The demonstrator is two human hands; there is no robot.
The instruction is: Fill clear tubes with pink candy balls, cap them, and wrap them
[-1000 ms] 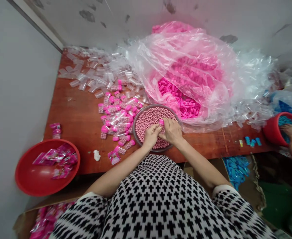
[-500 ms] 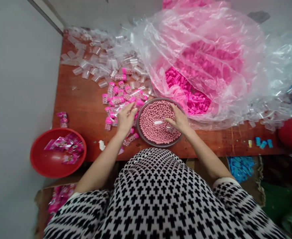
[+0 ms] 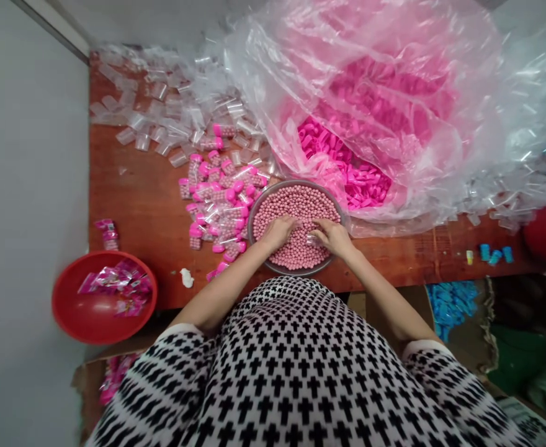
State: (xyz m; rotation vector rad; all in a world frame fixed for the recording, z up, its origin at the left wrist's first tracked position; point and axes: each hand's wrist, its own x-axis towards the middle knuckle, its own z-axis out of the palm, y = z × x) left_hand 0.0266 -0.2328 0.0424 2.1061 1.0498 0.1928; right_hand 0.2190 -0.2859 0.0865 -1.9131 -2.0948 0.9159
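Note:
A round grey-rimmed bowl [image 3: 253,217] in front of me is filled with small pink balls [image 3: 296,202]. My left hand [image 3: 280,231] reaches into it from the left, fingers curled together at the balls; what they hold is hidden. From the right, my right hand [image 3: 331,238] is closed around a small clear plastic tube [image 3: 311,238] low over the balls. The fingertips of both hands nearly meet mid-bowl. Left of the bowl lies a pile of clear tubes with pink caps [image 3: 221,214], filled with pink balls.
Loose clear tubes [image 3: 161,127] cover the back left of the wooden table [image 3: 133,208]. Behind the bowl bulges a clear bag [image 3: 273,81] of pink caps [image 3: 366,186]. A red bowl [image 3: 100,326] of pink packets stands left; blue pieces [image 3: 494,254] and a red container [image 3: 545,233] lie right.
My left hand has moved right and down from the capped-tube pile into the bowl. My right hand stays over the bowl, its fingers drawn closer together.

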